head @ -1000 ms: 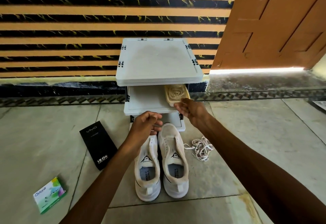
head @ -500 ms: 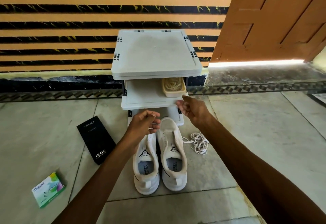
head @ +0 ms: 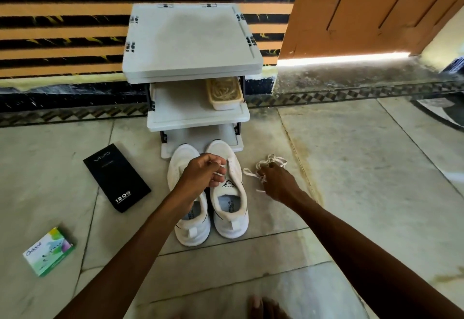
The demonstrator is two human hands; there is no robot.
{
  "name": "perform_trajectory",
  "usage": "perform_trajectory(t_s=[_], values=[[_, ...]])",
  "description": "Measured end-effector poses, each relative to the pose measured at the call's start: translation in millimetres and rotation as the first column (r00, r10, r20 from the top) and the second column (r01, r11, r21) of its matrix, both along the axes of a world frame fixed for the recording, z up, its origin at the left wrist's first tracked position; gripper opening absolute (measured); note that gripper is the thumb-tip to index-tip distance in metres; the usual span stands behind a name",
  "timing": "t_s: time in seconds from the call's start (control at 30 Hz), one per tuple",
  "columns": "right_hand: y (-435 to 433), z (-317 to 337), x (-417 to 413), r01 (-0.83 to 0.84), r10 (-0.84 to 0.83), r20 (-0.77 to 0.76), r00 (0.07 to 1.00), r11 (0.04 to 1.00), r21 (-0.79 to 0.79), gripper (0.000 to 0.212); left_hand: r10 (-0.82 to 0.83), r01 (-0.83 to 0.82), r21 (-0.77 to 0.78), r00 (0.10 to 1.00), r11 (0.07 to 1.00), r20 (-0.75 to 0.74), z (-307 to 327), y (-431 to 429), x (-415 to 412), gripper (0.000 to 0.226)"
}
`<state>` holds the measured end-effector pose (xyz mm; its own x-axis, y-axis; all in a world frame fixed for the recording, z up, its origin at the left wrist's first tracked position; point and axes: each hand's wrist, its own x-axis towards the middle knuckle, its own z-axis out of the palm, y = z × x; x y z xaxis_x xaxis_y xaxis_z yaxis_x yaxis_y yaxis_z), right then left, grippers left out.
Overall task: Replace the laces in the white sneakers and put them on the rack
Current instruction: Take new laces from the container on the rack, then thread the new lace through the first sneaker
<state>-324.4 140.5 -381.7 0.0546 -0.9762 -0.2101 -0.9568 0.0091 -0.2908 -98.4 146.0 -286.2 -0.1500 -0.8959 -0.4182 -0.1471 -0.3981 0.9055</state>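
Two white sneakers stand side by side on the floor, toes toward the rack: the left sneaker [head: 192, 228] and the right sneaker [head: 229, 208]. My left hand [head: 202, 176] hovers over their front halves with fingers curled; whether it holds anything I cannot tell. A loose bundle of white laces [head: 272, 161] lies on the floor to the right of the shoes. My right hand [head: 278, 183] is down on that bundle and its fingers close on the laces. The white three-tier rack [head: 190, 47] stands against the wall just behind the shoes.
A tray of beige laces [head: 224, 92] sits on the rack's middle shelf, right side. A black phone box [head: 116, 176] and a small green box [head: 49, 251] lie on the floor at left. An orange door [head: 376, 9] is at the right. My toes [head: 261, 308] show at the bottom edge.
My right hand came down from the front of the rack's middle shelf to the lace bundle on the floor. My left hand stayed over the sneakers.
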Motion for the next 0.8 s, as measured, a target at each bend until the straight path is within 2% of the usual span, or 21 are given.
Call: perform_trajectory(t_s=[0.1, 0.2, 0.33, 0.4, 0.43, 0.5, 0.6, 0.63, 0.8], values=[[12, -1, -5, 0.002, -0.002, -0.053, 0.999, 1.000, -0.008, 0.026, -0.009, 0.009, -0.013, 1.000, 1.000, 0.005, -2, 5, -2, 0.020], [23, -2, -14, 0.119, -0.119, 0.008, 0.993, 0.993, -0.020, 0.016, -0.023, 0.023, -0.028, 1.000, 0.999, 0.003, -4, 9, -6, 0.020], [31, 4, -28, 0.222, -0.209, 0.128, 0.969, 0.971, -0.089, 0.016, -0.047, 0.047, -0.036, 0.999, 0.998, 0.005, -4, 12, -12, 0.020], [35, 9, -30, 0.226, -0.206, 0.149, 0.967, 0.964, -0.138, 0.026, -0.052, 0.052, -0.036, 0.999, 0.998, -0.006, -5, 12, -16, 0.021], [36, 10, -29, 0.218, -0.194, 0.153, 0.969, 0.962, -0.165, 0.024, -0.054, 0.054, -0.032, 0.998, 0.998, -0.009, -5, 13, -16, 0.021], [37, 12, -27, 0.125, -0.105, 0.125, 0.987, 0.979, -0.163, 0.012, -0.056, 0.055, -0.022, 0.998, 0.998, -0.012, -6, 13, -18, 0.021], [41, 14, -24, -0.116, 0.115, 0.011, 0.993, 0.989, 0.091, 0.013, -0.059, 0.059, -0.022, 0.998, 0.998, 0.001, -7, 14, -18, 0.022], [44, 13, -23, -0.164, 0.171, -0.050, 0.984, 0.979, 0.124, 0.015, -0.060, 0.060, -0.023, 0.998, 0.998, 0.007, -8, 15, -18, 0.023], [49, 11, -12, -0.295, 0.291, -0.267, 0.919, 0.955, 0.025, 0.020, -0.073, 0.074, -0.028, 0.997, 0.997, 0.022, -10, 15, -19, 0.023]])
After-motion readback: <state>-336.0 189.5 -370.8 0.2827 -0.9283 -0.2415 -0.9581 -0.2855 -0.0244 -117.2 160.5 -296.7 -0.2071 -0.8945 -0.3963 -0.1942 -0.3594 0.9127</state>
